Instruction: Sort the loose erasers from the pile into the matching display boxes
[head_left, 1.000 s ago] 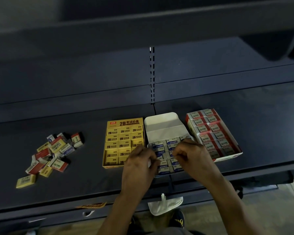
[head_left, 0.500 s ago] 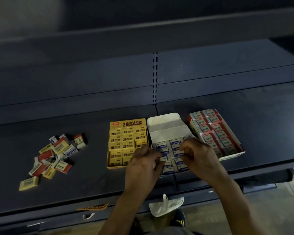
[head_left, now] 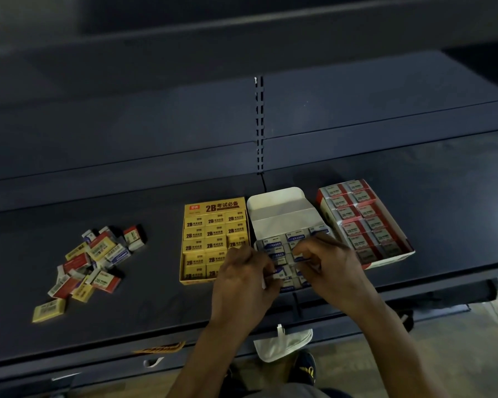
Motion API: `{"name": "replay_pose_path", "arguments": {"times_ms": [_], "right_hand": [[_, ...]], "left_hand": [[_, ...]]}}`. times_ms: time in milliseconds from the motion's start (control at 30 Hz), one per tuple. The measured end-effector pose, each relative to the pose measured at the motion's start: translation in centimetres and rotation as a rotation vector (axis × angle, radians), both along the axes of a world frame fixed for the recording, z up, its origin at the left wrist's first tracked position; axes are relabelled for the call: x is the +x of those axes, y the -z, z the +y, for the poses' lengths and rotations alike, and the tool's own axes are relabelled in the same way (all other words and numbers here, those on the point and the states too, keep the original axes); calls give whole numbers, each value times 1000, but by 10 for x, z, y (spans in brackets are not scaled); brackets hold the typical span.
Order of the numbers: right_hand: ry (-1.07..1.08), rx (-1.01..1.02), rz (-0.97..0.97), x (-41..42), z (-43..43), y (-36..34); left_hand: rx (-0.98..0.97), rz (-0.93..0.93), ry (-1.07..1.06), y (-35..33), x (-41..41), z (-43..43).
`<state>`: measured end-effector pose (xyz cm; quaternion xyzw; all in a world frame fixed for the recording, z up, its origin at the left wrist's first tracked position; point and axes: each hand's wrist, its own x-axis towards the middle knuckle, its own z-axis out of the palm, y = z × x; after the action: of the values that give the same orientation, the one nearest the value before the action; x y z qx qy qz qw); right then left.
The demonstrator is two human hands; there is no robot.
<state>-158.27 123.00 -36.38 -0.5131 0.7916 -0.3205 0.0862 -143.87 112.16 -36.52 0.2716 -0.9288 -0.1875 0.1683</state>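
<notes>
Blue-and-white erasers (head_left: 274, 245) marked "ERASER" fill the white display box (head_left: 279, 209) at the shelf's (head_left: 156, 305) front edge, between the yellow box (head_left: 213, 208) printed "2B" and the red box (head_left: 398, 257); the loose pile (head_left: 92, 262) lies well apart, toward the shelf's left end. We see the left hand (head_left: 242, 285) curled, pinching one eraser (head_left: 279, 274) at the box's near left, while the right hand (head_left: 331, 271) curls its fingertips onto the rows; we cannot tell whether it grips any. Compared with half a second earlier, both hands remain over this box and the pile is unchanged.
</notes>
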Motion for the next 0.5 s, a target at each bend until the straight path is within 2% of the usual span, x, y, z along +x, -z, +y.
{"name": "replay_pose_path", "arguments": {"times_ms": [233,500], "right_hand": [[-2,-13,-67,3,1,-7],[-70,-109,-140,9,-1,-17]], "left_hand": [[14,-18,26,0,-1,1],[267,201,-42,-20,-2,1]]}}
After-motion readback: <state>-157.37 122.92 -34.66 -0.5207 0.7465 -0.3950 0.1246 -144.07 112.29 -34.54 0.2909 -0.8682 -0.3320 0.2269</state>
